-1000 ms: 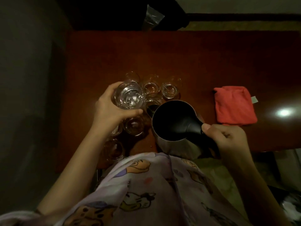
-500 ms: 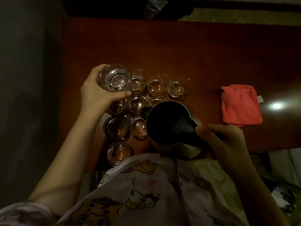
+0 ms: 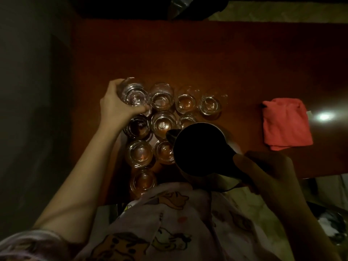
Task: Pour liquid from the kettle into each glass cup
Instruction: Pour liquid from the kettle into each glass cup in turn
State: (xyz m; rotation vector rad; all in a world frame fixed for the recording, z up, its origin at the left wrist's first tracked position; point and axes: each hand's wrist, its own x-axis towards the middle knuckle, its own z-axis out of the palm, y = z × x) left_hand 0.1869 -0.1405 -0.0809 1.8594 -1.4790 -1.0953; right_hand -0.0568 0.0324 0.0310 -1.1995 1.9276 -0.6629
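Note:
A dark metal kettle (image 3: pixel 199 149) with a black handle hangs over the near edge of the red-brown table (image 3: pixel 188 53), spout pointing left. My right hand (image 3: pixel 267 170) grips its handle. Several small glass cups (image 3: pixel 163 123) stand in a tight cluster left of the kettle. My left hand (image 3: pixel 116 108) grips one glass cup (image 3: pixel 134 93) at the cluster's far left corner, next to the back row; whether it touches the table I cannot tell. The light is dim, so liquid levels are hard to read.
A folded red cloth (image 3: pixel 286 123) lies on the table's right side beside a bright light reflection. A dark object and a clear plastic bag (image 3: pixel 178 6) sit beyond the far edge. The table's near edge runs just under the kettle.
My left hand has carried the glass cup from beside the kettle's rim out to the far left corner of the cluster. The kettle has stayed roughly in place in my right hand.

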